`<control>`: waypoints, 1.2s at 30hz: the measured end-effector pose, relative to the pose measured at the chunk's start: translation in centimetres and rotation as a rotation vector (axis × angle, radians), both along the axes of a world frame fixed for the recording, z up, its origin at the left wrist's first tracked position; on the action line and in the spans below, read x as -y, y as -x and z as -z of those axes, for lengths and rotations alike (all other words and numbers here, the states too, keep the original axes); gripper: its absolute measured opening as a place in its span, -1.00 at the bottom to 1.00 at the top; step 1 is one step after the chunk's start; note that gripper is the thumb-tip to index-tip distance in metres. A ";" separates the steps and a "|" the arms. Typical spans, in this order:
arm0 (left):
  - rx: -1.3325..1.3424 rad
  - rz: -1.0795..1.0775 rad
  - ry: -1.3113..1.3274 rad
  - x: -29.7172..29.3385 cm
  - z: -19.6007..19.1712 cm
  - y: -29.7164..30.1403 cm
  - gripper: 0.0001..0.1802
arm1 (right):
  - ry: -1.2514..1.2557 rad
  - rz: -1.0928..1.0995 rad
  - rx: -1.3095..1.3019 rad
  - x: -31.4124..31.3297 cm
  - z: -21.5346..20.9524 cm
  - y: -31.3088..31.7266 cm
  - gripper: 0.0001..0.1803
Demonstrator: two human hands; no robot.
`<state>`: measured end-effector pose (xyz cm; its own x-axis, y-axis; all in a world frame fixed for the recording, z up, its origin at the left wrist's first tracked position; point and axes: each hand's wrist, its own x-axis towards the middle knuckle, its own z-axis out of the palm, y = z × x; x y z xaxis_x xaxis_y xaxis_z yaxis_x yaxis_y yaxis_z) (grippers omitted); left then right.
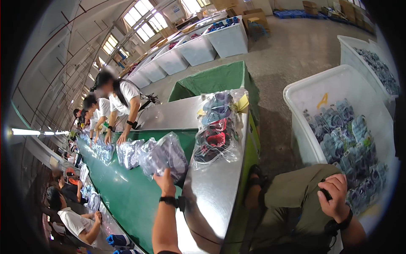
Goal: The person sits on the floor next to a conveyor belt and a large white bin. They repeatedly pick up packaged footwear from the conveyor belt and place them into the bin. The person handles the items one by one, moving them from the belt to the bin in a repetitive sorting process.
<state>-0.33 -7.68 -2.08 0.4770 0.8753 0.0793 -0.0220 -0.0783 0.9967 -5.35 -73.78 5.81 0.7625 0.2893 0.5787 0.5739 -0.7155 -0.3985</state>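
Your left hand (165,183) has its fingers closed on the near lower edge of the clear plastic bag of grey-purple footwear (171,157); the fingertips are partly hidden behind the film, so grip depth can't be told. The bag sits tilted over the end of the green belt (122,192), right by the edge of the brushed-steel bench (209,184).

Main risk: one-edge hold, slick loose film, weight out past your fingers. It could swing, slip or tear at the pinch. Loose film could also snag at the belt/steel edge; can't tell if the belt is running.

Second: the clear bag of pale lilac footwear (128,153) crowds in just behind. Drag yours and the films could cling, bringing both. A co-worker's hand (122,137) is right at that bag too, so a sideways pull could clash.

Bench side: the clear bag of red-and-black footwear (215,139) lies close to the outer edge. Bump it with yours and it could slide off.

Your right hand (335,197) is at your knee, fingers curled around what looks like a small black object (325,194); can't make out what. While occupied, it's slow to catch a slip.
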 end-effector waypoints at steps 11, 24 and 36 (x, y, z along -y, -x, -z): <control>0.110 0.501 -0.175 22.4 -7.4 9.4 -0.89 | -0.237 -0.370 -0.239 -2.7 -5.2 -1.2 -0.30; 0.039 1.356 0.043 44.9 -10.9 7.3 -0.23 | -0.461 -0.304 -0.040 8.8 -7.9 -2.6 -0.04; -0.217 1.318 0.040 38.2 -7.7 6.8 -0.67 | 0.333 1.063 -0.025 39.9 1.6 2.9 -0.18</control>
<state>-7.17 -45.88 5.60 0.9619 -0.2457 -0.1196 0.0997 -0.0920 0.9908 -8.21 -113.69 4.18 0.7252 -0.3795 0.5745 -0.3996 -0.9115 -0.0977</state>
